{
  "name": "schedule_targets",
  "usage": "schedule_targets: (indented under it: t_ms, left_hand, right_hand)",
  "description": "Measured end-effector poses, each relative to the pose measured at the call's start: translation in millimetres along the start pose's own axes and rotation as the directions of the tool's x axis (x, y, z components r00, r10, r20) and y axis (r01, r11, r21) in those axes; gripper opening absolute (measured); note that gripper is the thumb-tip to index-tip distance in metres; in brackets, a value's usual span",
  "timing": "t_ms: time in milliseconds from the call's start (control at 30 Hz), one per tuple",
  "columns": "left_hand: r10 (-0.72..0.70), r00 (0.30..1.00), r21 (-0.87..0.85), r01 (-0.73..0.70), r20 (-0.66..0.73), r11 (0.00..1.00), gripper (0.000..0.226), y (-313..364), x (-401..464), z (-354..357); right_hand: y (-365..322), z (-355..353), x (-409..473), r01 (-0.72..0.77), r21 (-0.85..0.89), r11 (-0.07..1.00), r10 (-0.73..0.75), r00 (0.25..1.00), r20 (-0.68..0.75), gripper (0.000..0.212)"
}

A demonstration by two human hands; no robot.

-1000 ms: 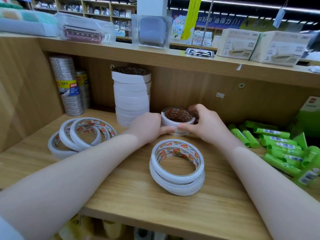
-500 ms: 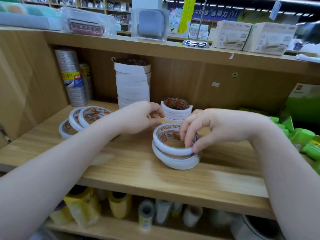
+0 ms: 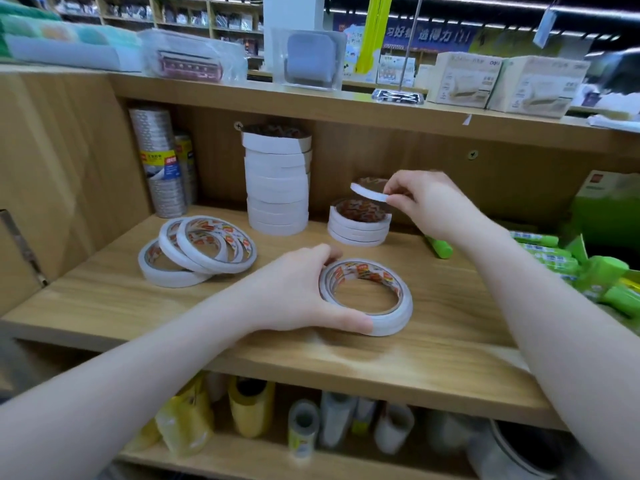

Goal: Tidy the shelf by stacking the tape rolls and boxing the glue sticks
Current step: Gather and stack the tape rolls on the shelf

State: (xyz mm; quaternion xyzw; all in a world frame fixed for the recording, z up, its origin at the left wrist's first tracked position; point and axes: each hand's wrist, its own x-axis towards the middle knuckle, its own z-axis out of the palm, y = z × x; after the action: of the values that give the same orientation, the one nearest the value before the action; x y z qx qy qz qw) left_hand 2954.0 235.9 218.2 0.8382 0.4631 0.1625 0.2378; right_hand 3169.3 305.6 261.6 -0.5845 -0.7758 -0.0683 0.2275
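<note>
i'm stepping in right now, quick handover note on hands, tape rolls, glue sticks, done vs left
Right hand pinches a small tape roll just above the short stack.
Left hand grips the front pile of wide rolls.
Done: tall stack at the back.
Left: set the held roll down, stack the fanned rolls, box the loose glue sticks lying on the right.

tall tape stack (image 3: 277,188) left of short stack (image 3: 358,223)
</note>
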Motion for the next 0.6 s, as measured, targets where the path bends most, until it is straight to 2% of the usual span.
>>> schedule_targets:
  t_ms: [100,200,433,533,600]
  left_hand:
    - [-0.007,1.000,-0.014,0.007,0.017,1.000,0.106,2,3,-3]
    - [-0.008,0.998,-0.004,0.009,0.059,1.000,0.111,2,4,-6]
    - [-0.016,0.999,-0.043,0.018,0.050,0.999,0.103,-5,5,-8]
    - [-0.034,0.999,-0.125,0.032,-0.014,0.992,0.076,-11,4,-12]
    - [-0.057,0.996,-0.176,0.043,-0.074,0.984,0.064,-15,5,-14]
  right_hand:
    - [-1,12,10,0.035,-0.008,0.999,-0.034,0.995,0.094,0.008]
    - [0,21,11,0.090,-0.016,0.996,-0.087,0.987,0.137,0.006]
    - [8,26,8,0.163,-0.009,0.987,-0.159,0.970,0.184,0.022]
    - [6,24,9,0.162,-0.043,0.986,-0.152,0.972,0.179,0.021]
    - [0,12,6,0.172,0.048,0.984,-0.176,0.978,0.110,0.023]
